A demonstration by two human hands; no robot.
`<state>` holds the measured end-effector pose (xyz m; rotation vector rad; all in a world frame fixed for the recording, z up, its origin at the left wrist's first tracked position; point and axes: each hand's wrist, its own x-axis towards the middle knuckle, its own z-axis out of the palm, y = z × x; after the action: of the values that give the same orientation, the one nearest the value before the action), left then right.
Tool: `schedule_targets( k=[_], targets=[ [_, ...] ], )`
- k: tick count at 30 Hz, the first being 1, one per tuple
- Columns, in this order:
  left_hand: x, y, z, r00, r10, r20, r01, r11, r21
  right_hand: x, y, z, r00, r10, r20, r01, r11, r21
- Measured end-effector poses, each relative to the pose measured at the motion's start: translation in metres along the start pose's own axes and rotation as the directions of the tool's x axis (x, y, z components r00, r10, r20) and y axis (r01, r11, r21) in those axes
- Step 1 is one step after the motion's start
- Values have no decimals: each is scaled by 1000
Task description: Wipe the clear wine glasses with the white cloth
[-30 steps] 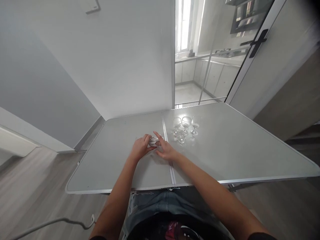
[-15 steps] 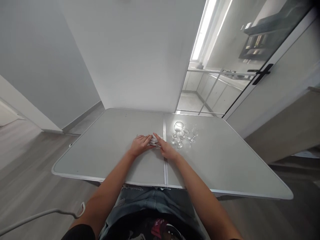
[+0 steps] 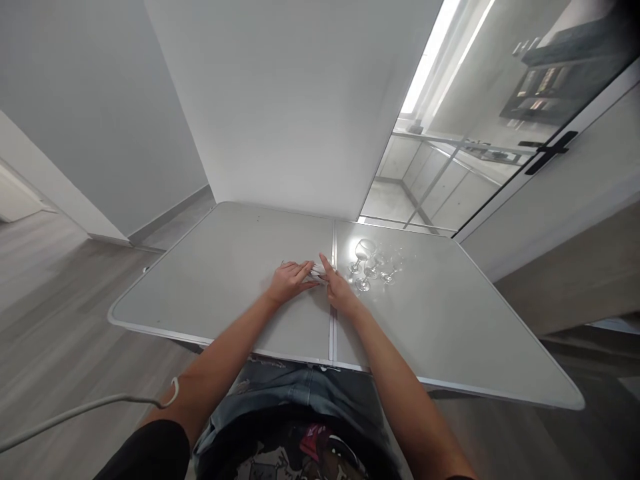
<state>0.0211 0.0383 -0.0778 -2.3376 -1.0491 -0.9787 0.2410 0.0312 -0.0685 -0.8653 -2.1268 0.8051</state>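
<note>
Nearest, a pale grey cord with a hooked end (image 3: 107,400) is crossing the lower left, its hook overlapping the left forearm in view. Faded blue denim jeans (image 3: 295,393) are showing just below the near edge of a smooth pale grey bench with a silver rim (image 3: 430,320). A straight silver seam (image 3: 333,337) is dividing its top from near edge to far edge, and wood-look grey floor (image 3: 55,300) is spreading around it.

Just left of the seam, the left hand (image 3: 291,281) and right hand (image 3: 341,293) are meeting low over the bench, each grip clamping on a small white bundle with grey streaks (image 3: 317,269). It is lying between the fingertips, mostly covered; whether it is paper or cloth, I cannot tell. Just beyond the right hand, a cluster of small clear stemmed glasses (image 3: 371,272) is standing close together, catching glare.

Farther off, a plain white wall (image 3: 280,113) is rising behind the bench; to its right, a clear-paned door with a black handle (image 3: 553,153) is showing a kitchen and bright window (image 3: 427,67).
</note>
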Motion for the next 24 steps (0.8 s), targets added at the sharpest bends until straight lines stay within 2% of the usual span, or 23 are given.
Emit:
schedule_targets(
  k=[2, 4, 7, 9, 10, 12, 15, 18, 21, 24],
  targets=[
    [-2, 0, 1, 1000, -14, 15, 14, 1000, -8, 1, -1, 0, 999, 41, 11, -41, 999, 11],
    [-3, -1, 0, 997, -61, 49, 62, 998, -23, 3, -4, -3, 995, 97, 13, -97, 980, 171],
    [-3, -2, 0, 984, -157, 82, 161, 986, -50, 3, -7, -8, 989, 151, 9, -136, 867, 479],
    [-3, -2, 2, 975, -207, 84, 213, 974, -71, 2, -8, -10, 987, 160, -17, -120, 803, 584],
    [-4, -2, 3, 970, -228, 82, 234, 969, -79, 2, -8, -10, 986, 161, -33, -110, 797, 594],
    [-5, -2, 7, 963, -257, 79, 263, 961, -84, 1, -7, -8, 987, 151, -61, -97, 845, 526],
    [-7, -2, 11, 960, -266, 86, 273, 959, -71, 0, -5, -3, 992, 93, -82, -68, 962, 263],
    [-8, -1, 12, 968, -217, 129, 227, 971, -75, 1, -3, 1, 995, 78, -58, -72, 993, 91],
    [-6, 0, 8, 966, -196, 169, 212, 973, -85, 3, -3, 1, 989, 145, -40, -137, 977, 167],
    [-3, 0, 5, 966, -205, 161, 221, 971, -88, 4, -5, -5, 978, 210, -6, -190, 896, 401]
  ],
)
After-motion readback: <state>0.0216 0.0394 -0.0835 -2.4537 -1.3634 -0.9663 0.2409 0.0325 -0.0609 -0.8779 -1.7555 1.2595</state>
